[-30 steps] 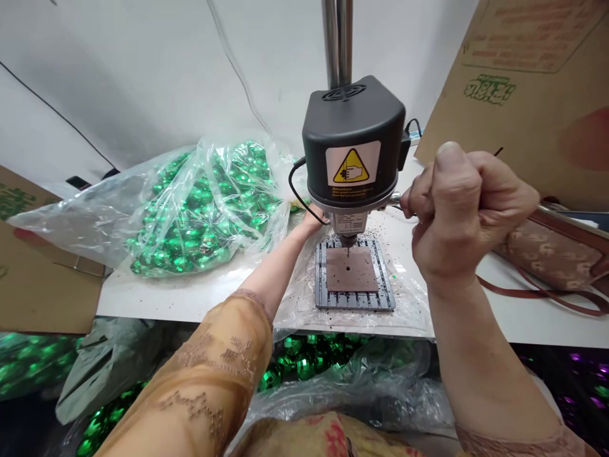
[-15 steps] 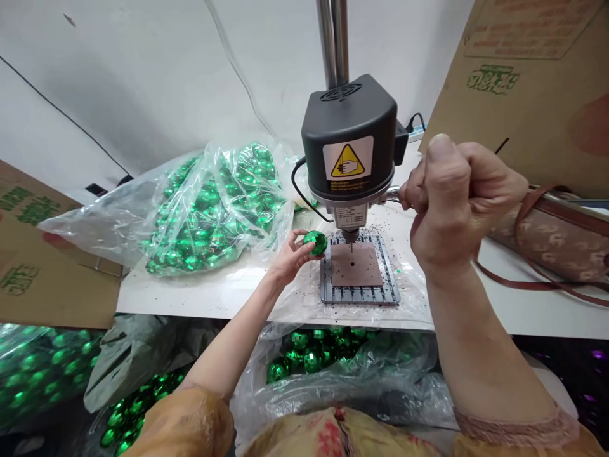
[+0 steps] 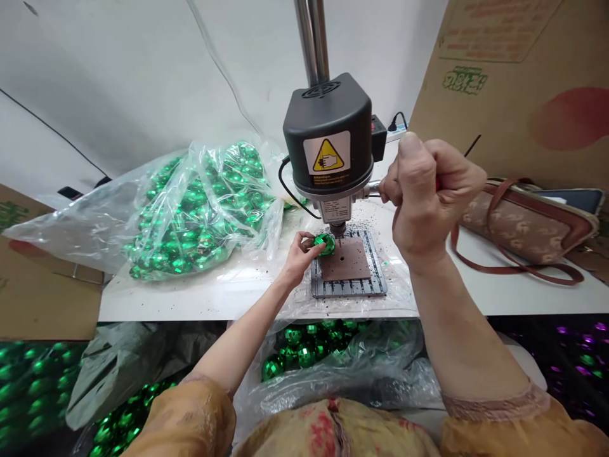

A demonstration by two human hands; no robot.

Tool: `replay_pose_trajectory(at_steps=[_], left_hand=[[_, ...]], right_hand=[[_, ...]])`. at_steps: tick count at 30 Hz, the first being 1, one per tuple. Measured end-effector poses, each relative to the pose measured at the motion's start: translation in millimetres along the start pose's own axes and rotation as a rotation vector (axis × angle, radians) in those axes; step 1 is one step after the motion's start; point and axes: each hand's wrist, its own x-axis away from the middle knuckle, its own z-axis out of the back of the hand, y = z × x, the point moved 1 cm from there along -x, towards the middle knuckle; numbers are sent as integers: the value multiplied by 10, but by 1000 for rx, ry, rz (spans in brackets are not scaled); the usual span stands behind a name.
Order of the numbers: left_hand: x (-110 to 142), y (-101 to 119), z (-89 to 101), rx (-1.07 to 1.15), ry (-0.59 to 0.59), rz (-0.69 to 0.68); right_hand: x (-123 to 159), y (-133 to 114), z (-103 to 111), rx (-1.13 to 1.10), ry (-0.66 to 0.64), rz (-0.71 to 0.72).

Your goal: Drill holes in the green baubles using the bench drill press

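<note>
Between the thumb and fingers of my left hand (image 3: 301,254) is a shiny green mirror-faceted ball (image 3: 325,245). The ball is beside the chuck of a small black drill press (image 3: 328,133), over the left part of a brown board (image 3: 349,270). That board has a dark hole and lies on a slotted metal base plate (image 3: 380,289) strewn with dark bits. My right hand (image 3: 425,197) is closed in a fist around the press's feed handle (image 3: 373,190), whose grip is mostly hidden by the fingers.
A clear plastic bag (image 3: 200,209) of green balls lies on the white table (image 3: 157,298) to the left. Below the table's front edge, another bag (image 3: 304,355) holds green balls. A patterned handbag (image 3: 528,219) and a cardboard box (image 3: 504,101) stand at right.
My left hand has brought the green ball rightward, from beside the base plate to over the board near the drill bit. My right hand stays on the handle. The view has shifted slightly.
</note>
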Motion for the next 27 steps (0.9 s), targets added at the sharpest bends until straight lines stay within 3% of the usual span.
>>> replay_pose_trajectory(at_steps=[13, 21, 27], left_hand=[[-41, -103, -73, -324, -158, -186], [63, -84, -170, -328, -201, -258], [170, -102, -308, -255, -204, -209]], right_hand=[[4, -46, -8, -79, -19, 24], [13, -49, -4, -60, -30, 7], [11, -51, -9, -77, -19, 21]])
